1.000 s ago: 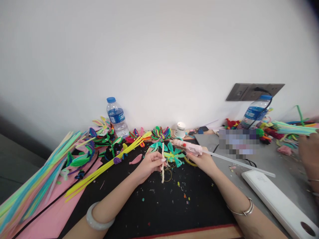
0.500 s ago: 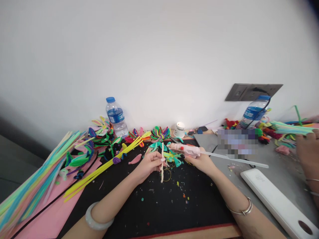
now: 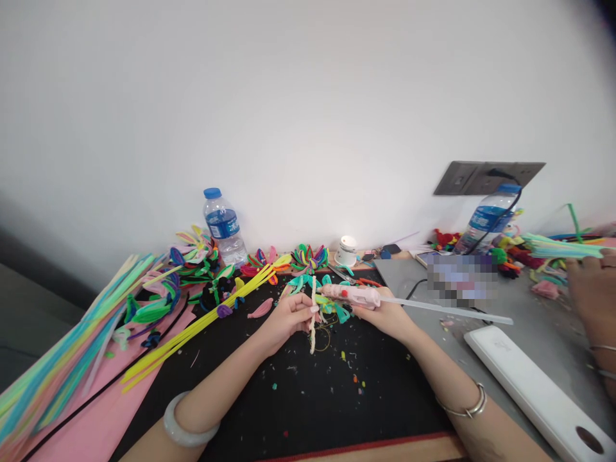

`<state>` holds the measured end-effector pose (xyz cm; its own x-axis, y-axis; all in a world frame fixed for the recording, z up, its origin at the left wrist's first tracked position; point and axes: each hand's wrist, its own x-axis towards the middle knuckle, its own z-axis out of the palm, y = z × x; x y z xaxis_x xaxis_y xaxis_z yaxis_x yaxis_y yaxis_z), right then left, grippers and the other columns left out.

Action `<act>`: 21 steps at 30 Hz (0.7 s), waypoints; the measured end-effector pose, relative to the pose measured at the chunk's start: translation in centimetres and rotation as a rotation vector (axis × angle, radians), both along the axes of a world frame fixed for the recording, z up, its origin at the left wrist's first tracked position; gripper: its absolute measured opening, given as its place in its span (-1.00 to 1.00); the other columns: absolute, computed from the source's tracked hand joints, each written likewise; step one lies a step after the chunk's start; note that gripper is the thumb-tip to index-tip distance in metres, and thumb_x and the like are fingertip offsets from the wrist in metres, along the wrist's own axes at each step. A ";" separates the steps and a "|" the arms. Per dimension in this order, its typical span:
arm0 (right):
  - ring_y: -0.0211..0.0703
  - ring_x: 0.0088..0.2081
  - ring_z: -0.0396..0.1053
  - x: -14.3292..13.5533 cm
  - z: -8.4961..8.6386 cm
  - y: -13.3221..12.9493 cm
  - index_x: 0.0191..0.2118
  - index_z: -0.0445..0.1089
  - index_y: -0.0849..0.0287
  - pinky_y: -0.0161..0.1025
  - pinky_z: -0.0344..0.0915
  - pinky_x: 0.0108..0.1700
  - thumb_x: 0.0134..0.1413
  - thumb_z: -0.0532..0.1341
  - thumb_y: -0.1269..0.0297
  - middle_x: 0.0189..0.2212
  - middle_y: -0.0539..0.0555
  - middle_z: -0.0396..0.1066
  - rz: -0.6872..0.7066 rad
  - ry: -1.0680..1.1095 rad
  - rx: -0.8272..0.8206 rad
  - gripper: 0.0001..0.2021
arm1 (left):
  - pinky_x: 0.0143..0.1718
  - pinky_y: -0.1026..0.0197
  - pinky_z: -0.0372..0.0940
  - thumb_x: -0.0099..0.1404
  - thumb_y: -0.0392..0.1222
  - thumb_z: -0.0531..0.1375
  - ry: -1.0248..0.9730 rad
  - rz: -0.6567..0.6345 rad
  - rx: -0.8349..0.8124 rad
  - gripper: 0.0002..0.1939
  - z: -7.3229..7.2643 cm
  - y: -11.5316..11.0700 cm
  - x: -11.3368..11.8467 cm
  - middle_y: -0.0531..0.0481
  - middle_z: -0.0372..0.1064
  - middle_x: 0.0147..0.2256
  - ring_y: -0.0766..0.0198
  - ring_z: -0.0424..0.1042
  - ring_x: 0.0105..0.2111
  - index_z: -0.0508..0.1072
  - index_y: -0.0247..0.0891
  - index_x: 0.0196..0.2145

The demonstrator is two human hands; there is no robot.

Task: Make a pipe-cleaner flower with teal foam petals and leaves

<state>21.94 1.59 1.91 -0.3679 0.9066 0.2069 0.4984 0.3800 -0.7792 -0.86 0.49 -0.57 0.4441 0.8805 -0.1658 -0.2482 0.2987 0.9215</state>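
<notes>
My left hand [image 3: 292, 316] pinches a cream pipe cleaner [image 3: 313, 337] that stands upright and looks twisted at its lower end. In my right hand [image 3: 385, 314] is a pink hot glue gun [image 3: 355, 296], with a long translucent glue stick [image 3: 447, 310] sticking out of its rear. The gun's nozzle points left, close to the upper part of the cream pipe cleaner; I cannot tell whether they touch. Behind and between my hands lie teal and yellow pipe-cleaner petals [image 3: 342, 312]. A pink petal [image 3: 260, 308] rests left of my left hand.
Bundles of pastel pipe cleaners [image 3: 72, 340] and yellow ones [image 3: 202, 321] lie at left. A water bottle [image 3: 224, 224], a paper cup [image 3: 346, 251] and finished-looking pipe-cleaner flowers [image 3: 310, 258] line the wall. A white oblong case [image 3: 534, 385] lies at right, near another person's hand [image 3: 594, 289].
The glue gun in my right hand has shifted left and slightly down, bringing its nozzle nearer the cream pipe cleaner. My left hand has stayed in place.
</notes>
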 end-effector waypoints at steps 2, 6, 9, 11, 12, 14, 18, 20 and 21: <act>-0.27 -0.54 0.18 0.0 0.1 0.1 -0.42 0.37 0.27 -0.36 0.15 -0.52 -0.09 0.17 0.28 -0.58 0.01 0.30 -0.047 -0.009 0.015 -0.85 | -0.49 0.36 0.17 0.07 -0.13 0.27 -0.001 0.004 -0.007 -0.76 0.0 0.0 0.0 0.04 0.37 -0.49 0.46 0.25 -0.56 0.28 -0.30 -0.44; -0.32 -0.58 0.10 0.0 0.2 0.1 -0.49 0.30 0.25 -0.38 0.08 -0.56 -0.13 0.16 0.31 -0.64 -0.05 0.21 -0.082 -0.020 0.040 -0.90 | -0.49 0.37 0.17 0.07 -0.13 0.27 -0.002 0.009 -0.005 -0.76 0.1 0.0 0.0 0.03 0.37 -0.49 0.46 0.25 -0.56 0.28 -0.30 -0.45; -0.31 -0.58 0.13 0.0 0.1 0.0 -0.49 0.33 0.25 -0.37 0.10 -0.54 -0.09 0.16 0.29 -0.63 -0.05 0.23 -0.020 -0.038 0.028 -0.88 | -0.49 0.36 0.17 0.07 -0.13 0.27 -0.006 0.005 0.000 -0.76 0.0 0.0 0.0 0.03 0.37 -0.49 0.46 0.26 -0.56 0.28 -0.30 -0.45; -0.29 -0.57 0.17 0.0 0.0 -0.1 -0.48 0.35 0.25 -0.37 0.12 -0.53 -0.07 0.17 0.26 -0.63 -0.03 0.27 0.000 -0.044 0.016 -0.85 | -0.50 0.35 0.17 0.07 -0.13 0.27 -0.010 -0.001 0.006 -0.76 -0.1 0.1 0.0 0.03 0.37 -0.49 0.46 0.26 -0.57 0.28 -0.30 -0.45; -0.28 -0.56 0.19 0.0 0.0 -0.1 -0.47 0.37 0.25 -0.36 0.14 -0.52 -0.07 0.17 0.25 -0.62 -0.02 0.28 0.003 -0.044 0.012 -0.85 | -0.50 0.35 0.16 0.07 -0.13 0.27 -0.012 -0.003 0.008 -0.76 -0.2 0.1 0.0 0.03 0.37 -0.49 0.46 0.25 -0.57 0.28 -0.30 -0.44; -0.25 -0.55 0.23 -0.1 -0.1 -0.2 -0.44 0.39 0.26 -0.36 0.16 -0.51 -0.07 0.18 0.26 -0.60 -0.01 0.32 0.006 -0.039 0.013 -0.84 | -0.50 0.35 0.16 0.07 -0.13 0.27 -0.009 -0.003 0.010 -0.75 -0.3 0.1 0.0 0.04 0.37 -0.49 0.46 0.26 -0.57 0.28 -0.30 -0.44; -0.21 -0.51 0.28 -0.1 -0.1 -0.2 -0.37 0.43 0.26 -0.34 0.21 -0.48 -0.06 0.19 0.26 -0.55 0.02 0.38 0.006 -0.020 0.022 -0.83 | -0.49 0.34 0.16 0.06 -0.12 0.28 -0.001 -0.008 0.008 -0.75 -0.2 0.1 0.0 0.04 0.36 -0.50 0.45 0.26 -0.56 0.28 -0.30 -0.45; -0.21 -0.51 0.29 -0.1 -0.1 -0.2 -0.37 0.44 0.26 -0.33 0.22 -0.48 -0.06 0.19 0.25 -0.55 0.02 0.39 0.003 -0.017 0.016 -0.82 | -0.49 0.35 0.16 0.06 -0.12 0.28 0.002 -0.008 0.007 -0.75 -0.2 0.1 0.0 0.05 0.36 -0.50 0.45 0.26 -0.57 0.29 -0.30 -0.45; -0.21 -0.51 0.29 -0.1 -0.2 -0.2 -0.36 0.44 0.26 -0.33 0.23 -0.48 -0.06 0.20 0.25 -0.55 0.02 0.39 0.002 -0.015 0.011 -0.82 | -0.49 0.35 0.16 0.05 -0.12 0.28 0.004 -0.008 0.007 -0.75 -0.2 0.1 0.0 0.05 0.36 -0.50 0.45 0.26 -0.57 0.29 -0.30 -0.46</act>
